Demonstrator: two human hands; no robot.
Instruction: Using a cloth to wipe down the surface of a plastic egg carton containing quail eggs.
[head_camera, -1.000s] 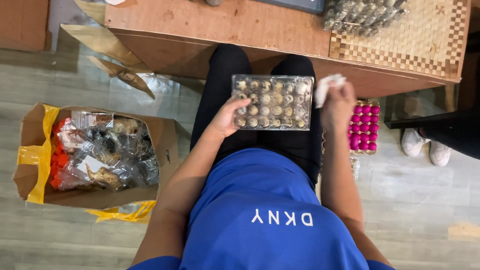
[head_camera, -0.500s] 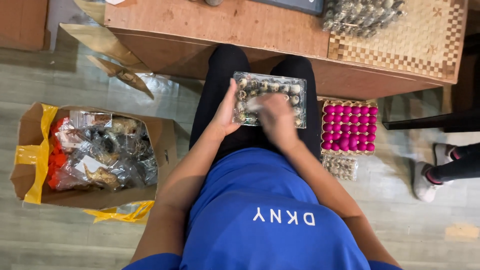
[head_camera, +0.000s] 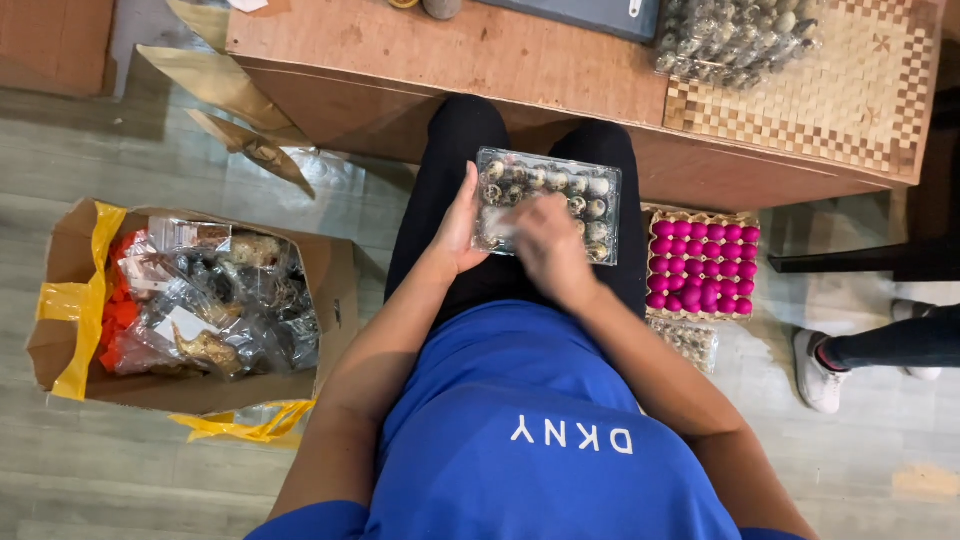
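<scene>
The left hand (head_camera: 458, 228) cups the side of a clear plastic tray of speckled quail eggs (head_camera: 560, 196), while the blurred right hand (head_camera: 548, 245) presses on top, fingers indistinct.

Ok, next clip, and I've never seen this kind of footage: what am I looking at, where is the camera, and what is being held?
There is no machine here. A seated person wears a camera on the head, so the single view looks straight down over their blue shirt and lap. The left hand grips the side of a clear egg tray full of small speckled eggs, resting on the lap. The right hand lies on top of it, blurred, so its grip is unclear. Ahead stands a wooden table bearing more clear trays. On the floor sit a carton of pink eggs and a cardboard box of packets. The shoes belong to someone else.
</scene>
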